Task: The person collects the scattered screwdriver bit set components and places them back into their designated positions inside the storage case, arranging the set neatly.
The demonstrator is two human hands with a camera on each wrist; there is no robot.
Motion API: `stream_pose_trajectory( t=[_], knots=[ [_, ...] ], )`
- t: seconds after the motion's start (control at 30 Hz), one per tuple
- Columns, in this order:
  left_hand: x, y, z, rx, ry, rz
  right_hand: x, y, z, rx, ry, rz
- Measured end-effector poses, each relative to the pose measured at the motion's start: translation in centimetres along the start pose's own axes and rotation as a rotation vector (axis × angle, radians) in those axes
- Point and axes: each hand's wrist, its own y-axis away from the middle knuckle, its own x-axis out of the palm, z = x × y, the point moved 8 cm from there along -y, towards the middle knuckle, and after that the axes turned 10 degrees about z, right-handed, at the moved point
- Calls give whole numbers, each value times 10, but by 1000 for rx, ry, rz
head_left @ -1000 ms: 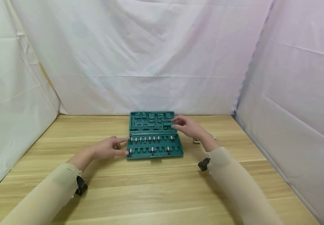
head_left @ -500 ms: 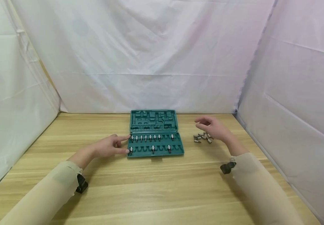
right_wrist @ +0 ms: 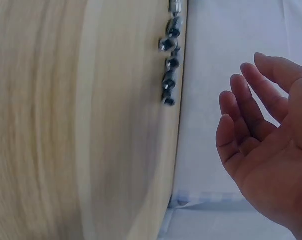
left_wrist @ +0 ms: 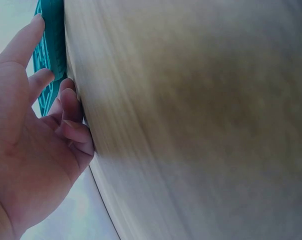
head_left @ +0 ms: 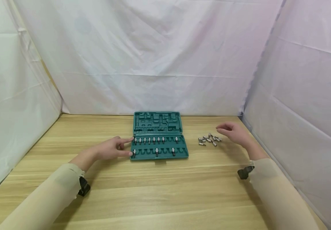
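A green plastic case [head_left: 145,156] lies unfolded on the table, with metal bit sockets [head_left: 157,152] standing in some slots of its front half. My left hand [head_left: 109,149] is at the case's left edge, thumb and index finger extended and touching it. The left wrist view shows this hand [left_wrist: 36,130] with its other fingers curled near the tabletop. Right of the case, several loose bit sockets [head_left: 206,139] lie in a small pile. Just beyond the pile's right side hovers my right hand [head_left: 235,134]. Its fingers [right_wrist: 248,107] are loosely bent in the right wrist view, holding nothing.
The wooden table [head_left: 154,191] ends at a white cloth backdrop [head_left: 154,64]. White cloth walls also stand on the left and right [head_left: 306,95]. A black wrist camera [head_left: 243,173] sits beneath each sleeve cuff.
My right hand has moved right, from over the case's right side past the loose bit sockets, uncovering them. My left hand has stayed at the case's edge. The view has shifted slightly.
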Motion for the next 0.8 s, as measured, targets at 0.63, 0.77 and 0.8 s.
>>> stream_pose_trajectory(
  t=[0.63,0.77,0.8],
  knots=[
    [1,-2,2,-12,-3,4,6,2,-53,98,16,158],
    [1,-2,3,-12,-6,1,7,0,-53,112,27,167],
    [1,-2,3,-10,-9,1,7,0,-53,110,29,172]
  ],
)
